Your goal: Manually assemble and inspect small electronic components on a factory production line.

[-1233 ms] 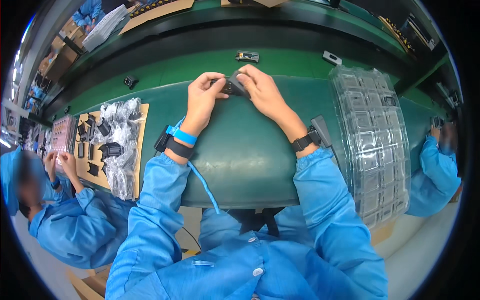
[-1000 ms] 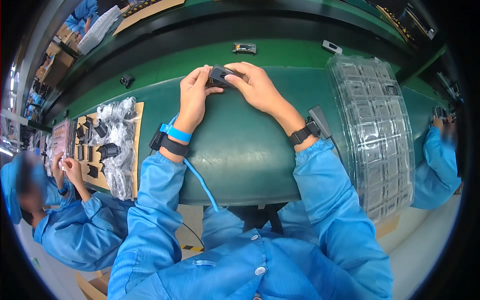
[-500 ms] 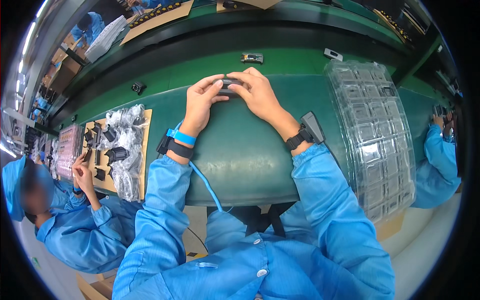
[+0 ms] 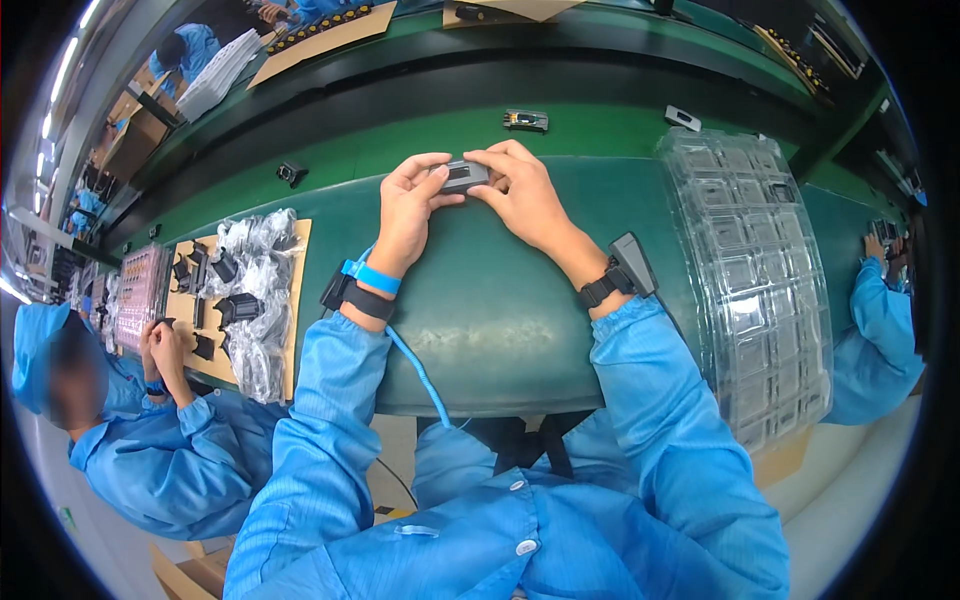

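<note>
Between my two hands is a small grey oblong housing (image 4: 464, 177) with a dark rectangular window in its face. My left hand (image 4: 409, 198) pinches its left end, thumb on the face and fingers behind. The right end sits in the grip of my right hand (image 4: 520, 190), thumb below and index finger along the top. Both hands are closed on it, above the green mat (image 4: 480, 300). A blue strap with a coiled cord (image 4: 415, 365) circles my left wrist, over a black band. On my right wrist a black band carries a grey device (image 4: 631, 263).
Stacked clear plastic trays (image 4: 745, 290) stand at the right. Beyond the mat, a housing with exposed inner parts (image 4: 526, 121), a grey piece (image 4: 683, 118) and a black part (image 4: 291, 174) lie on the green belt. Left, a co-worker (image 4: 150, 440) sits by cardboard (image 4: 300, 260) bearing black parts and plastic bags.
The housing has tilted so its windowed grey face now shows. My hands have shifted slightly. The co-worker at the left has brought both hands together around a small dark part.
</note>
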Available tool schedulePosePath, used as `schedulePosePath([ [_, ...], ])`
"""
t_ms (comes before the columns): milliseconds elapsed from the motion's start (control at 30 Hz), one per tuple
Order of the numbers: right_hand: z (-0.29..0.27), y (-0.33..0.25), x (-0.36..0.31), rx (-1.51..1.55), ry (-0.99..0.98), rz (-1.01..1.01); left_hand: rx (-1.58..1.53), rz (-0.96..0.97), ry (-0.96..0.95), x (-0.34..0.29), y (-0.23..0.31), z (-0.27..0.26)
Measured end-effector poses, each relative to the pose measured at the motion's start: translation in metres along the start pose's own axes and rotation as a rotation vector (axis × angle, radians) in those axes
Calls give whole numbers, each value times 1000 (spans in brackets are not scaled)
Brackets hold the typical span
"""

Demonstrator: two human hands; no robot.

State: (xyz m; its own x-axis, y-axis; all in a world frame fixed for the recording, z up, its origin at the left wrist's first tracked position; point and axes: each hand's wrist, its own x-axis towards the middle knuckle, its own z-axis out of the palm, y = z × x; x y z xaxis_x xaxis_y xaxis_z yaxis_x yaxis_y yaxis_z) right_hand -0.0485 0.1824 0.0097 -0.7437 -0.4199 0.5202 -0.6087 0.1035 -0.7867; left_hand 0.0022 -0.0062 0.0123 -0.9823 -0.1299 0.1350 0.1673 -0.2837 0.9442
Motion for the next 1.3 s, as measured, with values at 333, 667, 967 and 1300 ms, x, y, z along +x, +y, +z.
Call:
schedulePosePath([
  [333, 0, -8, 4, 43, -3, 47, -99, 6, 72, 1, 1, -6],
  [667, 2, -1, 5, 140, 136, 169, -66, 28, 181, -1, -1, -8],
  [967, -2, 10, 8, 204, 177, 206, -78, 16, 159, 5, -2, -2],
  [1300, 10, 17, 3, 203, 247, 173, 37, 37, 205, -2, -6, -3],
])
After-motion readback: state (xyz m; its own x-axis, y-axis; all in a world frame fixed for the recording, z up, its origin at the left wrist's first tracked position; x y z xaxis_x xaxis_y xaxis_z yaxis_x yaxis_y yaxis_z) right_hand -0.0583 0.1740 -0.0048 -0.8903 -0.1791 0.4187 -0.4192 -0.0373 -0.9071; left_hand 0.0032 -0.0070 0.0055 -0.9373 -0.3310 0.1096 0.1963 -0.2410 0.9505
